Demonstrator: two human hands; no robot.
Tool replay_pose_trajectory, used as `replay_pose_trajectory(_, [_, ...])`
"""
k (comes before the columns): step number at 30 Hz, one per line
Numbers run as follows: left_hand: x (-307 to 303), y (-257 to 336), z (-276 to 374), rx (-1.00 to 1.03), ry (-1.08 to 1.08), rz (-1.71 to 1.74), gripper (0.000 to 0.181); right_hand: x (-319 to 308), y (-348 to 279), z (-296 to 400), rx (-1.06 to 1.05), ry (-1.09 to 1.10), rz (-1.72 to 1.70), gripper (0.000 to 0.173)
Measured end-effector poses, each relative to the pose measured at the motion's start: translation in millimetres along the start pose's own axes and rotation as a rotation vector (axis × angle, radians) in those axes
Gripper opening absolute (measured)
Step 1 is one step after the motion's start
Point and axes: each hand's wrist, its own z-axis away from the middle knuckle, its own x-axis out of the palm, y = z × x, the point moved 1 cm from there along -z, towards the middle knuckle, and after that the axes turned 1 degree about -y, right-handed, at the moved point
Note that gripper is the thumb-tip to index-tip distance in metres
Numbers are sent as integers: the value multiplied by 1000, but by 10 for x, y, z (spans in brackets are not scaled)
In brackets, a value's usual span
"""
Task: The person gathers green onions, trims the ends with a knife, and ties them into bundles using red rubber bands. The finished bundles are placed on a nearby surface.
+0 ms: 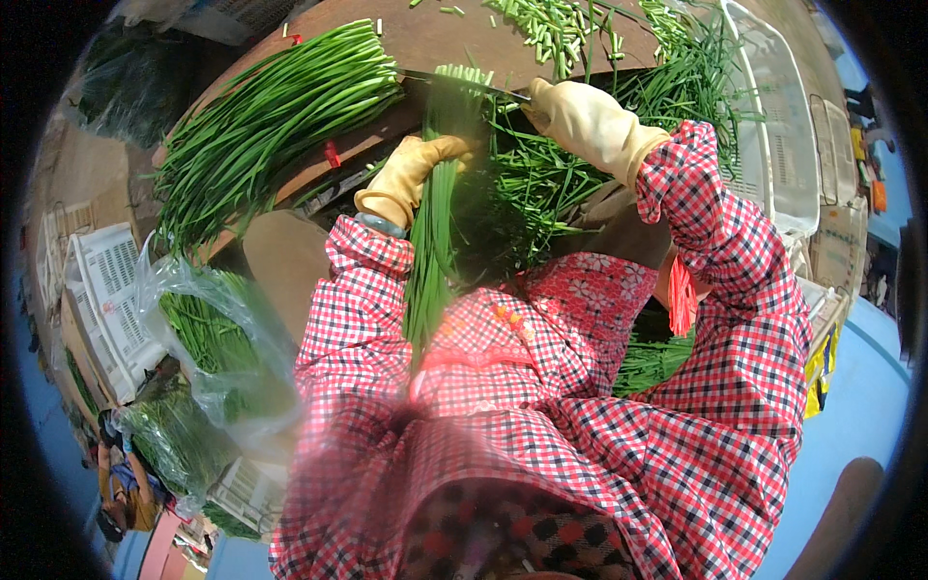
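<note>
A yellow rubber glove covers my left hand (417, 170), which is closed around a bunch of long green stalks (437, 210), likely garlic chives, hanging down towards my lap. Their pale cut ends point up and away from me. My right hand (580, 119), in a cream glove, grips a knife (464, 85) whose thin dark blade lies across the bunch just below those ends. Its handle is hidden in the glove. Left of the bunch, a large pile of the same stalks (275, 123) rests on a brown table (428, 36). Short pale cut pieces (544, 32) lie on the far side.
Loose green leaves (536, 174) hang between my knees. A white plastic crate (783, 130) stands at the right. At the left are a clear plastic bag (217, 341) of stalks and a white crate (119, 304). Another person (127, 493) is at the lower left.
</note>
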Motion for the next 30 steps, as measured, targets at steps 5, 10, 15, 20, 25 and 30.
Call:
replay_pose_trajectory(5, [53, 70, 34, -183, 57, 273, 20, 144, 119, -29, -12, 70, -180, 26])
replay_pose_trajectory(10, [156, 326, 61, -360, 122, 439, 21, 621, 172, -21, 49, 216, -201, 26])
replay_pose_trajectory(15, [123, 287, 103, -306, 71, 398, 32, 499, 222, -32, 125, 158, -233, 18])
replay_pose_trajectory(20, [338, 1015, 592, -115, 86, 340, 39, 378, 590, -24, 211, 428, 65, 13])
replay_pose_trajectory(25, [382, 1547, 899, 144, -3, 162, 41, 694, 614, -221, 220, 510, 170, 27])
replay_pose_trajectory(30, [409, 1740, 1156, 227, 112, 99, 36, -105, 54, 153, 247, 511, -303, 33])
